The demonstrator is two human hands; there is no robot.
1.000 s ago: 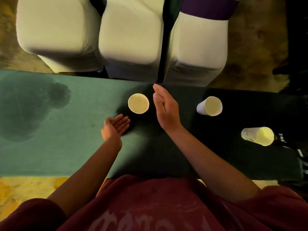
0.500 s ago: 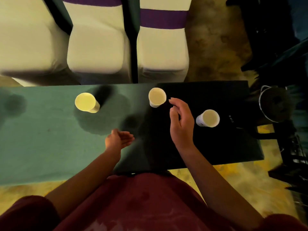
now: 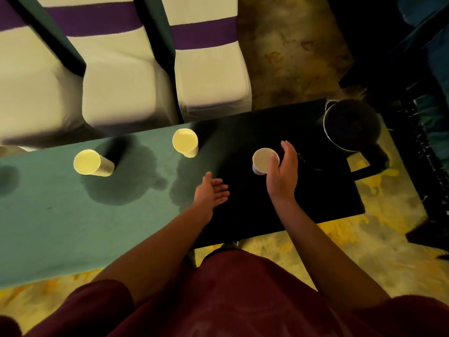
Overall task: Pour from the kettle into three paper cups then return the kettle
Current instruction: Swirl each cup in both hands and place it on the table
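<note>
Three paper cups stand in a row on the teal table (image 3: 48, 215): the left cup (image 3: 87, 163), the middle cup (image 3: 185, 141) and the right cup (image 3: 262, 159) on the table's dark right part. A dark kettle (image 3: 351, 125) sits at the table's far right corner, its handle pointing toward the near edge. My right hand (image 3: 283, 172) is spread just right of the right cup, its thumb overlapping the cup's rim, and holds nothing. My left hand (image 3: 211, 193) hovers palm-up over the table between the middle and right cups, fingers apart.
Dark wet stains (image 3: 121, 188) spread on the cloth around the left and middle cups. White-covered chairs (image 3: 121, 88) with purple bands stand close behind the table. Dark furniture (image 3: 427, 166) stands right of the table's end, over patterned carpet.
The view has swung right, bringing the kettle fully into sight. My right hand has moved from beside the middle cup to beside the right cup. My left hand stays open.
</note>
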